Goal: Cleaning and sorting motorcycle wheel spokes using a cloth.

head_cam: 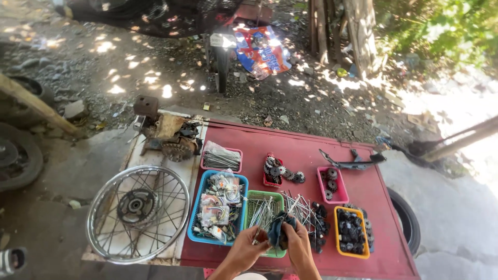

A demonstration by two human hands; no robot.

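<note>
Spokes [262,213] lay heaped in the green basket [254,199] at the near edge of the red desk [306,150], sorted apart from gears and packets so each kind stayed findable. Our left hand [248,251] pinched one spoke by its end, steadying it; our right hand [298,243] was closed around a dark rag [279,228] pressed against it. A wheel [137,212] rested beside the desk.

Near edge crowded: blue basket [195,228], green basket [250,199], loose spokes [303,207] and orange tray [337,233] stand packed side by side. Bare red tabletop [301,148] lies open along the far side. Spoked wheel [137,213] blocks the left.
</note>
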